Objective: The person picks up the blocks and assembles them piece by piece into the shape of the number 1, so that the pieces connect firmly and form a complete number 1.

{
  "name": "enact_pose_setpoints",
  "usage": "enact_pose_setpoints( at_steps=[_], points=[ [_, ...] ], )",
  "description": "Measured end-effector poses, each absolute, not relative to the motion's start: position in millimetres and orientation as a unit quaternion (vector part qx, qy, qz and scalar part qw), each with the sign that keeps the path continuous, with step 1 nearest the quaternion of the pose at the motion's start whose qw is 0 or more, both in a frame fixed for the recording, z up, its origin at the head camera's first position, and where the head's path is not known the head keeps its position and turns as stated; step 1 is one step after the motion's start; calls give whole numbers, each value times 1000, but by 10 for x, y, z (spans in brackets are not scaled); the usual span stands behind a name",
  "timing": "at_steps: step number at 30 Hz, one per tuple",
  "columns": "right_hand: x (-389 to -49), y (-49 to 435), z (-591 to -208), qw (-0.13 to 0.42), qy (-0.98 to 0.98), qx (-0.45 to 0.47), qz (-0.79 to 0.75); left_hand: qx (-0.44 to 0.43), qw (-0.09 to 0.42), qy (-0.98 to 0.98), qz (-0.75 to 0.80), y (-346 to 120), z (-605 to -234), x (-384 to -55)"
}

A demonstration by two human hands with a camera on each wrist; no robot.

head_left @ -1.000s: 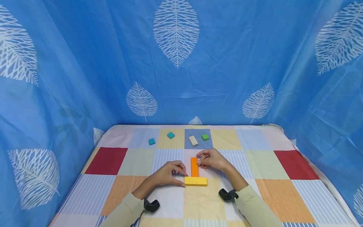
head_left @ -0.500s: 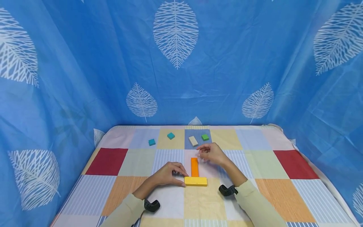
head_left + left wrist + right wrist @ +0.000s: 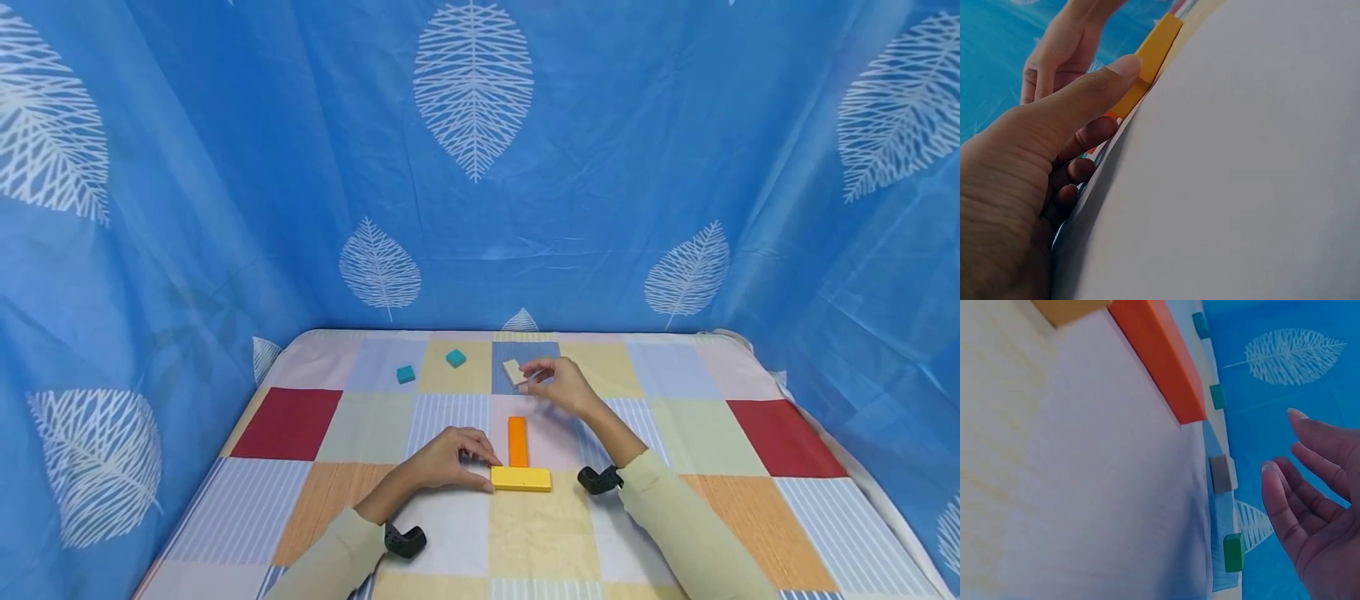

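My left hand (image 3: 448,460) pinches the left end of a long yellow block (image 3: 523,479), its thumb (image 3: 1100,84) on the near side. Standing lengthwise behind that block is an orange block (image 3: 517,442), which makes a T shape with it. Farther back, my right hand (image 3: 566,388) hovers by a white block (image 3: 512,370) with its fingers relaxed and nothing between them. In the right wrist view a green block (image 3: 1233,552) shows near the white one, and the right fingers look apart from both. The right hand hides the green block in the head view.
Two teal blocks lie at the back left, one teal block (image 3: 406,374) nearer and another teal block (image 3: 455,358) farther back. A patchwork cloth (image 3: 442,542) covers the table. Blue leaf-print curtains (image 3: 600,167) enclose its back and sides.
My right hand has left the orange block's side and moved away from me to beside the white block. The left hand has stayed at the yellow block, and the blocks have not moved.
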State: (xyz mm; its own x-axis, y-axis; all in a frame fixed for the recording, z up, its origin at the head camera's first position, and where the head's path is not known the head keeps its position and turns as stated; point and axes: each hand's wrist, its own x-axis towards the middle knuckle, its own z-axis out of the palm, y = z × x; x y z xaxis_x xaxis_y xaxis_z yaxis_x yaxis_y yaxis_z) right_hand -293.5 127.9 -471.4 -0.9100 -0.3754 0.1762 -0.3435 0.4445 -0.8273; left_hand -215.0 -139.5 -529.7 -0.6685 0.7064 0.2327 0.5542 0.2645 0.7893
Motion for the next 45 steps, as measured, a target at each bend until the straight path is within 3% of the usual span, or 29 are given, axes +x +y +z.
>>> enact_pose_setpoints(
  at_steps=[9, 19, 45],
  points=[
    [-3124, 1227, -4714, 11, 868, -198, -456, 387, 88, 796, 457, -1392, -5280, -2150],
    [-3304, 1166, -4817, 49, 885, -173, -429, 383, 92, 798, 457, -1385, -5300, -2145],
    [-3448, 1148, -4887, 95, 897, -194, -385, 375, 96, 806, 449, -1374, -5275, -2129]
  ],
)
